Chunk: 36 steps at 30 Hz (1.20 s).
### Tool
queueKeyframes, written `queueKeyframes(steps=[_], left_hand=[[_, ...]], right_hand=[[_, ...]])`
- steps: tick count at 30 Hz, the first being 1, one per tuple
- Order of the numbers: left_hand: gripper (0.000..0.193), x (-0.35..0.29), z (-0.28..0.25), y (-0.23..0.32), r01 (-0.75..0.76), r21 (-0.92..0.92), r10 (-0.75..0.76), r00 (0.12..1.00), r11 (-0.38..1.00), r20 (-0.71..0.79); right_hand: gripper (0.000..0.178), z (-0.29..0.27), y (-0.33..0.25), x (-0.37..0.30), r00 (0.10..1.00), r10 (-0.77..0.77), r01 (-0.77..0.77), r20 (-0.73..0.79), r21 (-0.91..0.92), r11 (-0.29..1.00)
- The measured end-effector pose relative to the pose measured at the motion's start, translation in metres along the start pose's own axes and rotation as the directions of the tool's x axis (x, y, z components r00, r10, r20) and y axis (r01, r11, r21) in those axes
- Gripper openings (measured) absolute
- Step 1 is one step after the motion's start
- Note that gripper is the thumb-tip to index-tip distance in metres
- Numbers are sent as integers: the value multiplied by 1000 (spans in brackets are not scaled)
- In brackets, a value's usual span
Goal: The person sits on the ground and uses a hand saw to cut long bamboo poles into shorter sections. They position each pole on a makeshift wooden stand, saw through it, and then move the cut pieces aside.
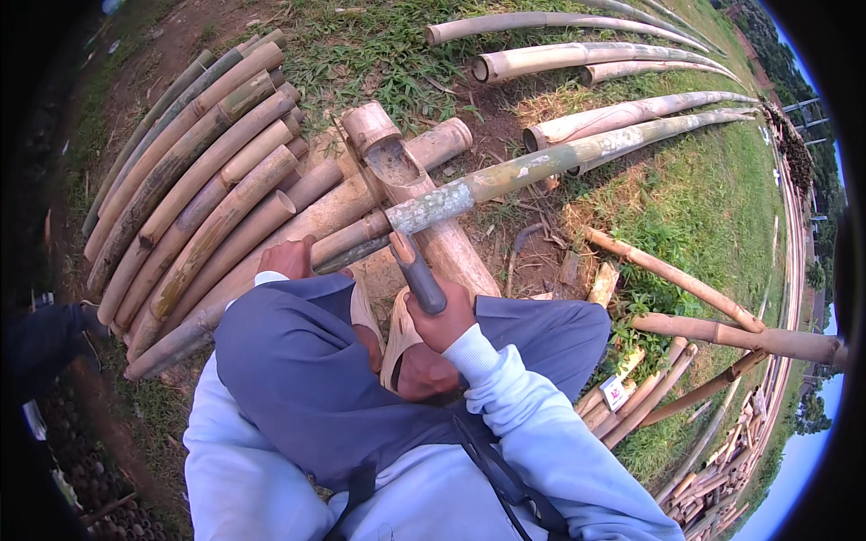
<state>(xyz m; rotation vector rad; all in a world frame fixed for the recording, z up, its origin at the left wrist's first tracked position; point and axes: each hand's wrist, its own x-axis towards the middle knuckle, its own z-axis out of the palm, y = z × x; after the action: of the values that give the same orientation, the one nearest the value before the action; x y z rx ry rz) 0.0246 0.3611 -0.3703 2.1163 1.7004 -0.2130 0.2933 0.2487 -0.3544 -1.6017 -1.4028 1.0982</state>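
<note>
In my right hand [439,317] is the grey handle of a handsaw [417,275]. Its thin blade runs away from me and lies across a long bamboo pole [433,207], which is pale and mottled right of the blade. Left of the cut line, my left hand [289,260] grips the pole's browner end, its fingers partly hidden behind my knee. Under the pole lies a thick bamboo log [394,162] with a hollow notch cut in its upper side. My sandalled feet [397,338] are close by the log, below the pole.
A row of cut bamboo lengths [194,167] lies at my left. Several long poles [595,59] stretch over the grass at the far right. A bamboo frame [695,320] stands right of my knee, beside short offcuts [649,388] and a small white packet [614,392].
</note>
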Motion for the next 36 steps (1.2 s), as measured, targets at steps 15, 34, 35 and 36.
queueKeyframes(steps=[15, 34, 35, 36], left_hand=[[99, -1, 3, -3, 22, -33, -21, 999, 999, 28], [92, -8, 6, -1, 10, -1, -10, 1000, 1000, 23], [91, -11, 3, 0, 13, -7, -13, 1000, 1000, 22], [91, -10, 1, -5, 34, -13, -34, 999, 999, 17]], right_hand=[[22, -11, -7, -29, 999, 24, -26, 36, 38, 999], [20, -7, -14, 0, 993, 98, -98, 72, -5, 995], [21, -11, -7, -23, 997, 47, -50, 56, 44, 998], [26, -26, -27, -53, 994, 75, -73, 85, -24, 997]])
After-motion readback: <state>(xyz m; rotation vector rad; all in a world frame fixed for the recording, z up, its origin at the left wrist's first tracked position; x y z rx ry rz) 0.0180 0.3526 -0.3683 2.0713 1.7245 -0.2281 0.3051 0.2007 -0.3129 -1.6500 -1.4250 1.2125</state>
